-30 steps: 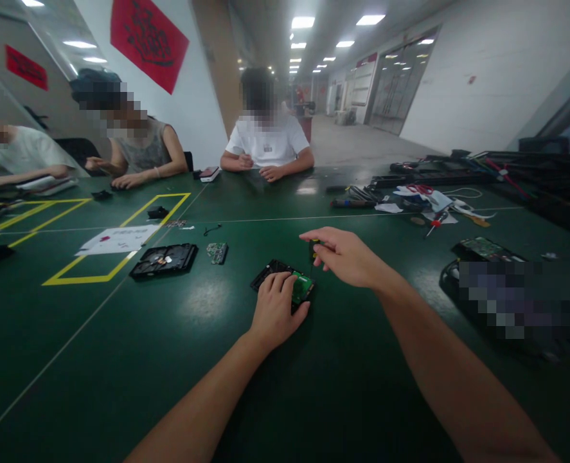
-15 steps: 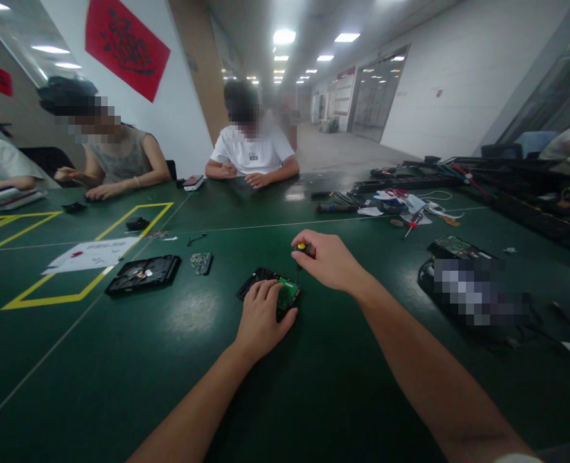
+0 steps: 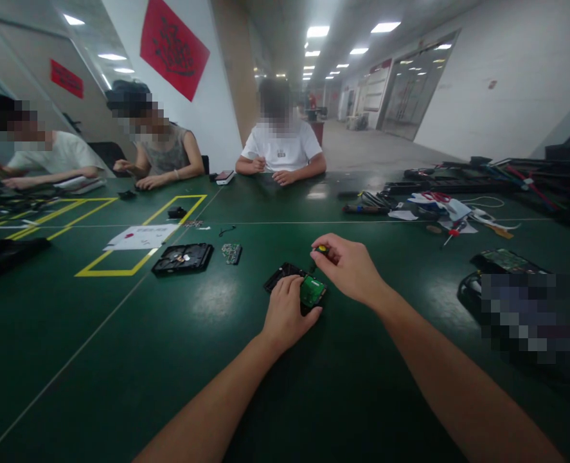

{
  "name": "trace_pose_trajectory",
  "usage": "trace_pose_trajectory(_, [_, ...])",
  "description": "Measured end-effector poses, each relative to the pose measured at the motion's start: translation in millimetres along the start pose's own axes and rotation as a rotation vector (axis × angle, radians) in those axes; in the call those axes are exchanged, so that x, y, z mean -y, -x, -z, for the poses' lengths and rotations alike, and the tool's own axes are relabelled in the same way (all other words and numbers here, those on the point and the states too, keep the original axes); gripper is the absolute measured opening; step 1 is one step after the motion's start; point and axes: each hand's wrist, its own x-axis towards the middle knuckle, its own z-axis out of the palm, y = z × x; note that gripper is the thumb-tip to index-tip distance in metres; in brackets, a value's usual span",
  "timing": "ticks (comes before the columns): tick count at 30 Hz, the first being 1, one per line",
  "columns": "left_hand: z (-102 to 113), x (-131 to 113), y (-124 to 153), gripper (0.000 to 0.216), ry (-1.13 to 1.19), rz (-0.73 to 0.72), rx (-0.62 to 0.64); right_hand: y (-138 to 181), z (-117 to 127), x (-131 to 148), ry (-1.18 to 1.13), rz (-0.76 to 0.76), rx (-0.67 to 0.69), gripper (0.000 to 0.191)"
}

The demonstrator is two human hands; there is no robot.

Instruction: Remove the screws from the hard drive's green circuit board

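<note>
A hard drive [image 3: 315,291] with a green circuit board facing up lies on the table in front of me. My left hand [image 3: 287,312] grips it, fingers over the top and thumb along the near edge, covering part of the board. Closed around a small screwdriver [image 3: 322,249] with a yellow-topped handle is my right hand [image 3: 352,267], just above the drive's far right edge. The shaft points down toward the board; whether its tip touches a screw is too small to tell. Left of the drive lie a small circuit board [image 3: 231,253] and another black drive casing [image 3: 183,258].
On the green table [image 3: 207,366], a paper sheet [image 3: 142,236] lies by yellow tape. A red-handled screwdriver [image 3: 453,233] and cables [image 3: 376,200] are at the back right, with dark equipment [image 3: 511,262] nearer. Several people sit across the table, one in a white shirt [image 3: 282,151].
My view has turned left, so everything sits further right in the picture. Both hands stay at the hard drive, the left gripping it and the right keeping the screwdriver.
</note>
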Motion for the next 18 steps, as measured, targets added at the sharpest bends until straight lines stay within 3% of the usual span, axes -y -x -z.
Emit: trace_pose_trajectory(18, [-0.2,1.9,-0.7,0.060,0.000,-0.041,-0.028,-2.5,-2.2,-10.2,0.018,0.015,-0.064,0.019])
